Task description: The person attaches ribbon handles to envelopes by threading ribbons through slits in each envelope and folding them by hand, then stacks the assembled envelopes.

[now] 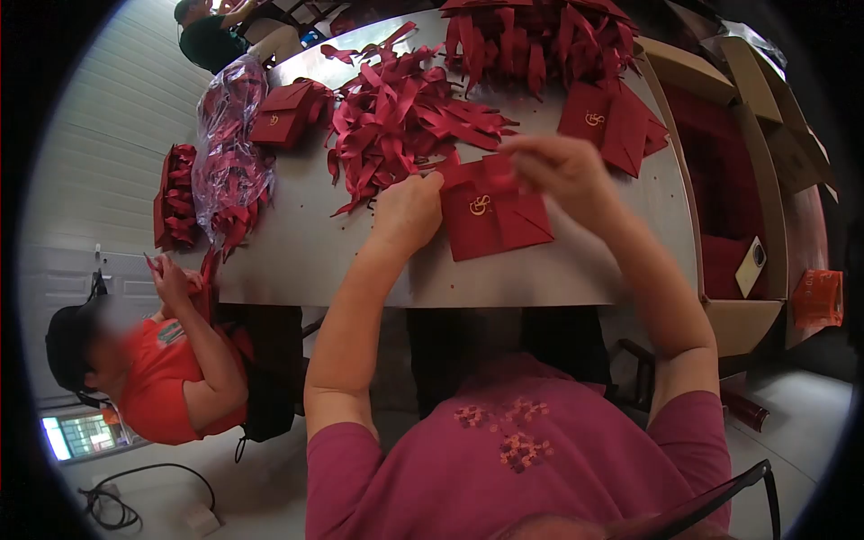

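At the far left, a co-worker in an orange shirt (166,389) and a black cap (70,346) sits beside the tabletop (310,261), both hands raised near its edge. Next come a row of red bags with ribbons (175,198) and, just beside it, a clear plastic wrap (225,117) around more dark red ribbon. Behind these, at the top, sits another person in a dark shirt (209,43). A folded bag with a gold mark (281,117) lies to the right, then a loose heap of ribbons (396,112).

The wearer's left hand (409,211) is closed, gripping the upper left edge of a red gift bag (490,220), which lies flat near the front of the tabletop, its gold monogram facing up. The right hand (560,173), blurred, hangs with bent fingers over the bag's upper right corner; whether it grips anything cannot be told. Beyond stand more ribboned bags (540,40), and further right, a few flat bags (621,130) overlap near an open cardboard box (742,324).
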Tool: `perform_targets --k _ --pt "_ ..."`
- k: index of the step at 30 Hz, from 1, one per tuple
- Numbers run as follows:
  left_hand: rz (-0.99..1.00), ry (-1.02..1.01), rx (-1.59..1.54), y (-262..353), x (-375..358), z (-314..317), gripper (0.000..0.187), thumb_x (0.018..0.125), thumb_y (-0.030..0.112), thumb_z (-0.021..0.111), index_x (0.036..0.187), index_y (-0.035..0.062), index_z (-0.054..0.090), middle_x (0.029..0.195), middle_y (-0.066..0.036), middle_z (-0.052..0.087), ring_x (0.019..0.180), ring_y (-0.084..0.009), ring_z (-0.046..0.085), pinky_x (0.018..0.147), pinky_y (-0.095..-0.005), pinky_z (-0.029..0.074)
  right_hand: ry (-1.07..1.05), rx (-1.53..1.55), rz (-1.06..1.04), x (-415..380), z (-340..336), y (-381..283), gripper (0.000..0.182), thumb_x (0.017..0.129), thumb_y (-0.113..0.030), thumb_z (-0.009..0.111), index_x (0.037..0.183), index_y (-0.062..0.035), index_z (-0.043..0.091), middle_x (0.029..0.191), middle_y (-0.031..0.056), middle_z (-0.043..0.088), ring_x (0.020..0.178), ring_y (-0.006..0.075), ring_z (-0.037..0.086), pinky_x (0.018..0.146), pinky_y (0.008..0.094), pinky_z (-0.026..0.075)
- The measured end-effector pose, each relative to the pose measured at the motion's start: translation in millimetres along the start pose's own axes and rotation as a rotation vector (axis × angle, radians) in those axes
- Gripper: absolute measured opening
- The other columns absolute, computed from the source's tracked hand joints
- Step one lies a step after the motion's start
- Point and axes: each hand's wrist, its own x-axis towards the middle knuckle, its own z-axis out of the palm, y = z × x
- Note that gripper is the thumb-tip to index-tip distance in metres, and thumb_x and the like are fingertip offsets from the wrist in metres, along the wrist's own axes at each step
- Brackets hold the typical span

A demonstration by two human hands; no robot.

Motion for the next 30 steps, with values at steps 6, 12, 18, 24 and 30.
perform_targets --k 6,12,18,24,30 --pt "-0.041 -0.055 -0.197 -14 3 -10 0.013 0.088 0.017 0.056 0.092 0.0044 0.058 0.085 -0.021 0.064 0.086 -0.0419 0.062 0.073 -0.0514 0.048 -0.1 -0.224 -0.315 -9 51 62 0.008 0.09 -0.009 0.065 0.093 -0.0017 0.065 0.086 0.0079 0.063 0.079 0.0201 0.063 0.074 0.0311 0.051" --pt "-0.075 0.141 -0.274 -44 -10 -8 0.019 0.088 0.019 0.062 0.098 0.0027 0.062 0.075 -0.014 0.063 0.066 -0.0283 0.061 0.063 -0.0385 0.048 -0.055 0.432 0.418 -4 25 37 0.007 0.093 -0.009 0.062 0.098 -0.0056 0.065 0.083 0.0031 0.068 0.068 0.0055 0.06 0.055 0.0197 0.044" --pt "-0.483 -0.165 -0.635 26 -54 -16 0.019 0.083 0.016 0.071 0.087 -0.0022 0.067 0.066 -0.006 0.063 0.059 -0.0119 0.057 0.055 -0.0303 0.046 -0.083 0.314 0.476 -1 16 29 0.012 0.088 -0.007 0.069 0.098 -0.0024 0.064 0.079 0.0046 0.068 0.062 0.0072 0.062 0.049 0.0204 0.044" --pt "-0.547 -0.005 -0.721 51 -47 -10 0.02 0.077 0.015 0.076 0.086 -0.0017 0.068 0.066 -0.008 0.065 0.06 -0.0148 0.06 0.058 -0.0301 0.047 -0.056 0.142 0.204 -7 23 29 0.011 0.088 -0.007 0.067 0.096 0.0004 0.064 0.082 0.0026 0.068 0.068 0.0081 0.063 0.059 0.0233 0.05" --pt "-0.651 0.079 -1.141 48 -35 -10 0.011 0.079 0.005 0.073 0.087 -0.0003 0.069 0.069 0.001 0.063 0.061 -0.006 0.054 0.056 -0.0225 0.043 -0.194 -0.18 0.24 -20 28 26 0.012 0.078 -0.005 0.067 0.091 -0.0037 0.066 0.077 0.0153 0.067 0.068 0.0256 0.068 0.062 0.0361 0.051"
